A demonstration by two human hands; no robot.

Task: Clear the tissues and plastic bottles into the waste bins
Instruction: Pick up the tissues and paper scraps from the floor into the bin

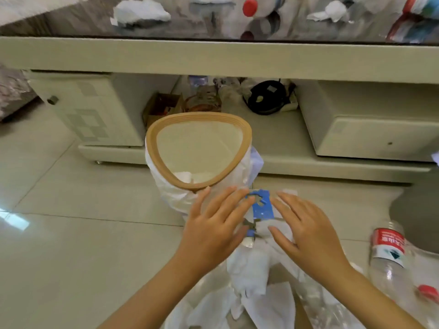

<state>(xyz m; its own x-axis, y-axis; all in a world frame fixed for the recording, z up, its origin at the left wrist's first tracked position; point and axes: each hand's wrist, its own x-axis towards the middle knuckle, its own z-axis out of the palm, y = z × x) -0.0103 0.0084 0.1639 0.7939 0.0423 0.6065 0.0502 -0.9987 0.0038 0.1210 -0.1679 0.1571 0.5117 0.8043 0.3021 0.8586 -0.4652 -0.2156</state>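
Note:
A waste bin with a tan rim (152, 143) and a white bag liner stands on the tiled floor, with a tissue (185, 178) lying inside it. Just in front of it, my left hand (213, 224) and my right hand (306, 231) press from both sides on a bundle of white tissues (249, 264) with a blue wrapper piece (262, 205) on top. A clear plastic bottle with a red label (389, 252) lies on the floor at the lower right. On the table top lie a crumpled tissue (140, 11), a red-capped bottle (250, 7), another tissue (332, 11) and a further bottle (418, 17).
The cream table edge (213, 55) runs across above the bin. Under it are a drawer unit on the left (90, 110), one on the right (370, 134), and a shelf with a black object (266, 97) and clutter. A grey rounded shape (418, 210) sits at the right edge.

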